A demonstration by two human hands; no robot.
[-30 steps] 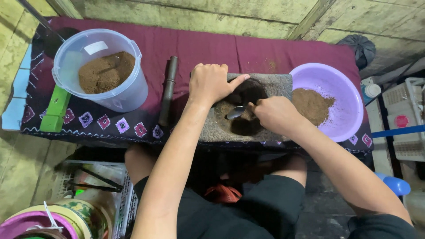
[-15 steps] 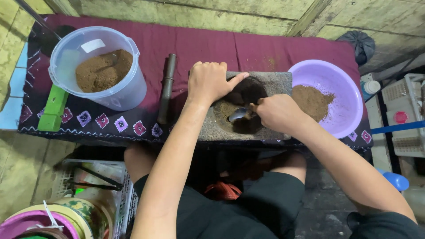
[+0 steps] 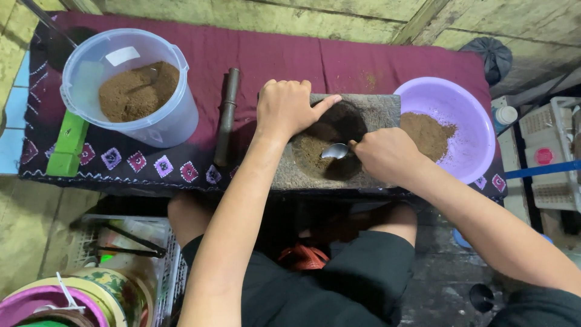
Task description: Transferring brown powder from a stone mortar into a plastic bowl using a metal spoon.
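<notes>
we see our left hand (image 3: 289,108) resting on the far left edge of the grey stone slab (image 3: 369,109), fingers curled over the rim and the thumb stretched out flat toward the hollow, bracing it rather than gripping anything. our right hand (image 3: 387,154) is closed around the handle of a metal spoon (image 3: 334,151), whose bowl lies in the brown powder (image 3: 311,151) gathered in the dark hollow of the stone.

compared with a second ago, the spoon has slid a little to the left and deeper into the heap, while the left hand has kept its place on the slab. we judge from this that the powder is being scraped together in the hollow, not yet lifted out.

to the right, touching the slab, stands a purple basin (image 3: 478,145) with more of the same powder. to the far left is a clear plastic tub (image 3: 175,121) with a larger brown mound. between tub and stone lies a dark cylindrical roller (image 3: 227,115) on the maroon patterned cloth (image 3: 254,48).
</notes>
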